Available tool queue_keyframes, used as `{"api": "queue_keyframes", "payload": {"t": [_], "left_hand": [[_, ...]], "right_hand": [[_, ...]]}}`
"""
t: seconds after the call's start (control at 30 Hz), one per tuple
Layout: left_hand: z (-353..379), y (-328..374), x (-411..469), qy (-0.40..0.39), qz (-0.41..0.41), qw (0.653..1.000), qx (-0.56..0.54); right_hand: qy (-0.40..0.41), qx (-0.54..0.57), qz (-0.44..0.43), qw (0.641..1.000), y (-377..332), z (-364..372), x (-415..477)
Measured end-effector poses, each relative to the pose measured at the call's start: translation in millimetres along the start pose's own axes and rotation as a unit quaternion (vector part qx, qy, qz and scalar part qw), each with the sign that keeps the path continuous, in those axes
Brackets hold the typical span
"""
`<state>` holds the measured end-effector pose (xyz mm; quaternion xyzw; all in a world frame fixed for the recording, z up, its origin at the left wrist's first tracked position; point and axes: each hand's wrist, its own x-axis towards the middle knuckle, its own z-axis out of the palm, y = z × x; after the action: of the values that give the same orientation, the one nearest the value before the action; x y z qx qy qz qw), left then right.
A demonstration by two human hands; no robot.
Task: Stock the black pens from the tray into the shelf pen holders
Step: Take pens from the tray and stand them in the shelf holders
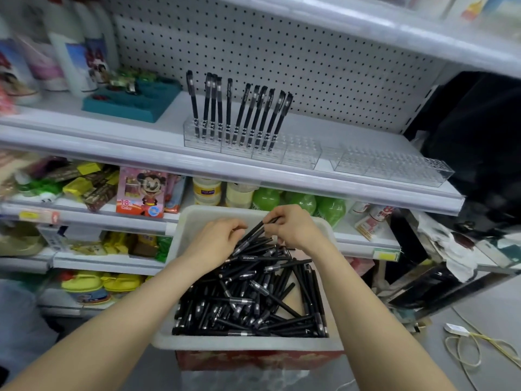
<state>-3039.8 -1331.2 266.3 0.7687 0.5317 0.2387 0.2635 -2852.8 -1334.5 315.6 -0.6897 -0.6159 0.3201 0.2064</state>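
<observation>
- Nearest: white tray (248,345) on red box (253,359), heaped with loose black pens (253,300).
- At the tray's far end, right hand (293,227), pinching one pen (253,232) tilted above the heap.
- Beside it, left hand (217,241), fingers curled over the heap; holding anything or not, cannot tell.
- Higher, on the shelf (84,136): clear pen holders (301,156), left part filled with upright pens (248,114).

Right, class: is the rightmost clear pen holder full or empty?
Empty. The rightmost holder shows only bare holes; the pens stand in the left holder.
</observation>
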Motion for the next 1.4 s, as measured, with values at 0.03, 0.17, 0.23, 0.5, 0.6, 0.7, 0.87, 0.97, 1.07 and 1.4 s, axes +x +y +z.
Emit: {"api": "queue_keyframes", "payload": {"t": [0.03, 0.17, 0.23, 0.5, 0.6, 0.7, 0.87, 0.97, 1.07, 1.4], "left_hand": [[-2, 4, 1, -0.012, 0.003, 1.0, 0.008], [-3, 12, 5, -0.05, 0.002, 0.998, 0.046], [-3, 14, 9, -0.05, 0.008, 0.996, 0.072], [-13, 32, 34, 0.006, 0.134, 0.974, 0.18], [-21, 42, 49, 0.054, 0.14, 0.977, 0.154], [-35, 57, 63, 0.151, 0.155, 0.969, 0.117], [-55, 75, 93, 0.203, 0.14, 0.955, 0.164], [-56, 73, 110, 0.196, 0.127, 0.947, 0.222], [-52, 69, 121, 0.193, 0.108, 0.942, 0.254], [-43, 60, 130, 0.215, 0.115, 0.926, 0.287]], "right_hand": [[0.012, 0.013, -0.007, 1.0, -1, -3, 0], [0.044, 0.044, -0.01, 0.998, 0, -9, -2], [0.044, 0.0, -0.013, 0.999, 0, -11, -4], [0.085, -0.25, -0.181, 0.947, 2, -16, -3], [0.09, -0.24, -0.179, 0.95, 3, -28, 7], [0.127, -0.182, -0.171, 0.96, 2, -51, 17], [0.188, -0.004, -0.139, 0.972, -17, -97, 37], [0.218, 0.082, -0.145, 0.962, -33, -115, 57], [0.262, 0.132, -0.154, 0.944, -50, -125, 76], [0.298, 0.1, -0.201, 0.928, -69, -113, 119]]}}
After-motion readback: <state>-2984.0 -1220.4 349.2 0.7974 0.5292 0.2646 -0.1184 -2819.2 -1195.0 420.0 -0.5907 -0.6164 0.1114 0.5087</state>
